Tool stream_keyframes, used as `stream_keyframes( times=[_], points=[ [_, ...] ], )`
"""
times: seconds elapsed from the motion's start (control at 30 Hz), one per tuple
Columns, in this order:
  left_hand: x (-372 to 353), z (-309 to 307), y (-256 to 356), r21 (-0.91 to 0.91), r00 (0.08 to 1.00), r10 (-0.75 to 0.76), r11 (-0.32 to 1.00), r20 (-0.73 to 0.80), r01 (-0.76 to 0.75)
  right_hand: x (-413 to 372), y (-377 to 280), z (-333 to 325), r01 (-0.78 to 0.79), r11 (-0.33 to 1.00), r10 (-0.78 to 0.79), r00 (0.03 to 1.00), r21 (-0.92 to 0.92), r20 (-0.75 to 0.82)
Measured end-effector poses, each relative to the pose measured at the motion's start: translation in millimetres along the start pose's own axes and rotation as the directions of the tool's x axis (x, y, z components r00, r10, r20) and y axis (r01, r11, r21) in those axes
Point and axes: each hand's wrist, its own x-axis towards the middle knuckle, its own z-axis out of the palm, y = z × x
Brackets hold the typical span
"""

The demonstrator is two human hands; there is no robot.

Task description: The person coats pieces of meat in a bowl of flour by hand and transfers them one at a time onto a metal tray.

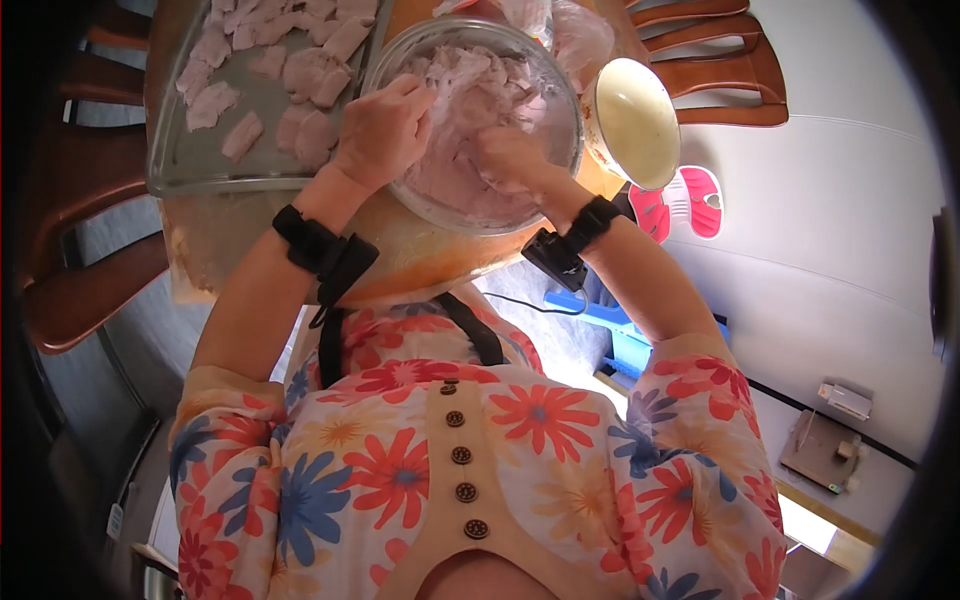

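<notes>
A large see-through bowl holds a heap of pale pink, coated slices that look like raw meat. My left hand is over the bowl's left rim with its fingers closed; whatever they grip is hidden. Down inside the bowl, my right hand has its fingers curled against the pink, pasty coating, and I cannot make out what is in them. To the left lies a shallow clear tray with several similar slices spread over it.
A cream-coloured basin stands tilted against the bowl's right side. Crumpled plastic bags lie behind it. Wooden chairs flank the table, whose near edge is just in front of my body. A pink and white seat is beyond the basin.
</notes>
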Motion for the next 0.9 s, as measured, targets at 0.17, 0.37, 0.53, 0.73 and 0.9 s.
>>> stream_keyframes(
  times=[0.17,0.37,0.53,0.73,0.9],
  points=[
    [-1.0,2.2,-3.1,0.010,1.000,0.009,1.000,-0.005,-0.009,-20.2,-39.1,-61.3,-0.251,0.952,0.255,0.967,0.175,0.004],
    [-0.7,3.0,-1.2,-0.004,1.000,-0.006,1.000,-0.022,0.006,-15.8,-59.5,-53.1,-0.351,0.926,0.352,0.936,0.141,0.015],
    [-1.3,5.1,-4.1,0.026,1.000,-0.005,1.000,0.010,0.005,-26.1,-30.3,-66.5,-0.230,0.854,0.326,0.935,0.466,-0.136],
    [-0.9,5.5,-4.2,0.005,1.000,0.012,1.000,-0.014,-0.012,-33.4,-19.7,-51.0,-0.324,0.472,0.427,0.898,0.820,0.109],
    [-1.2,4.0,-4.0,0.008,1.000,0.016,1.000,-0.006,-0.016,-50.5,-21.1,-50.5,-0.308,0.929,0.324,0.945,0.205,-0.052]
  ],
)
